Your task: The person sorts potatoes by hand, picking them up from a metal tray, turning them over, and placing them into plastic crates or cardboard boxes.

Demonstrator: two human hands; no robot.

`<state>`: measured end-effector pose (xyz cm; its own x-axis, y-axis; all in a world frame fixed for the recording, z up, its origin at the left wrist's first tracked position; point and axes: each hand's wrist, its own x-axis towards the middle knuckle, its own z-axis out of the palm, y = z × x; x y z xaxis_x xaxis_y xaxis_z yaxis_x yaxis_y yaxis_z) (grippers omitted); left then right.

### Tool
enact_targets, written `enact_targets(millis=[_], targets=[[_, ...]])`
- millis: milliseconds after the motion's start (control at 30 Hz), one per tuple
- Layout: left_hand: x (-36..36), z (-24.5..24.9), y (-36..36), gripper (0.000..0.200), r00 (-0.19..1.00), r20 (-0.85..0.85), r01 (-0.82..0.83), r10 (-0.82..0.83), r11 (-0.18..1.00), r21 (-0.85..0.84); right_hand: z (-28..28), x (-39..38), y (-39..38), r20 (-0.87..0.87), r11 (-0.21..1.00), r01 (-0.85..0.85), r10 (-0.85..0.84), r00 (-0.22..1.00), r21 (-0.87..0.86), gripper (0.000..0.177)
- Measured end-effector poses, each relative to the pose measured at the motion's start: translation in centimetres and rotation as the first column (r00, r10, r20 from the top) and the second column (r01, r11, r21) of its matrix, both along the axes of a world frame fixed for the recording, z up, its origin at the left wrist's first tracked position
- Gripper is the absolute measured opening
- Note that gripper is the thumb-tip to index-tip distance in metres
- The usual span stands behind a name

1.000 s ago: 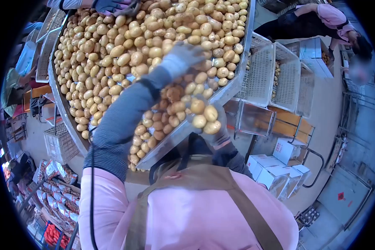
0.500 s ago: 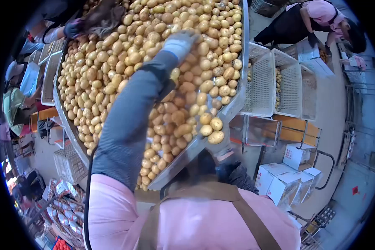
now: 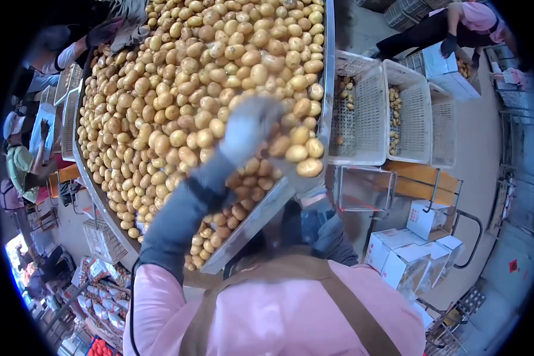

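Small yellow-brown potatoes (image 3: 160,107) are heaped over a large table with a metal rim (image 3: 256,221). My left hand (image 3: 252,127), in a pale glove with a dark grey sleeve, is over the near right part of the heap; motion blur hides its fingers. At the table's near right corner my right hand (image 3: 310,185), also gloved, holds several potatoes (image 3: 308,168) heaped in its palm. The fingers curled beneath them are mostly hidden. My two hands are close to each other, with a few brownish potatoes between them.
White plastic crates (image 3: 362,113) with some potatoes stand along the right side. White boxes (image 3: 397,255) sit lower right. A co-worker in pink (image 3: 474,21) handles a box (image 3: 451,71) at upper right. Another person's gloved hand (image 3: 104,32) is at the table's far left.
My left hand has come back across the heap toward me and nearer my right hand. My right hand, still holding potatoes, has moved slightly up in view.
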<state>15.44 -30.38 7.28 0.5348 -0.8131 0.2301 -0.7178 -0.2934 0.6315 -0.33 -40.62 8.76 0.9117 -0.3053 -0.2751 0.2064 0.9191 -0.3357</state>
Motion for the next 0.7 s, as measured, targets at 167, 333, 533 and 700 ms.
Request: enact_targets(millis=[167, 333, 533, 700], targets=[[9.0, -3.2, -11.2, 0.034, 0.892, 0.44, -0.109, -0.105, 0.894, 0.435, -6.0, -1.7, -4.1, 0.127, 0.978, -0.095, 0.072, 0.989, 0.186, 0.04], [9.2, -1.8, -10.9, 0.035, 0.933, 0.306, -0.032, -0.188, 0.806, 0.591, -0.6, -2.3, -6.0, 0.155, 0.971, -0.074, 0.039, 0.987, 0.226, 0.047], [0.1, 3.1, -7.3, 0.038, 0.914, -0.38, -0.211, 0.146, 0.968, -0.136, -1.4, -2.5, -8.1, 0.199, 0.87, -0.13, 0.037, 0.979, 0.475, 0.058], [-6.8, 2.3, -8.0, 0.04, 0.829, -0.554, 0.049, -0.081, 0.996, -0.071, -0.4, -4.7, -8.5, 0.1, 0.885, -0.04, -0.007, 0.995, 0.464, 0.053]])
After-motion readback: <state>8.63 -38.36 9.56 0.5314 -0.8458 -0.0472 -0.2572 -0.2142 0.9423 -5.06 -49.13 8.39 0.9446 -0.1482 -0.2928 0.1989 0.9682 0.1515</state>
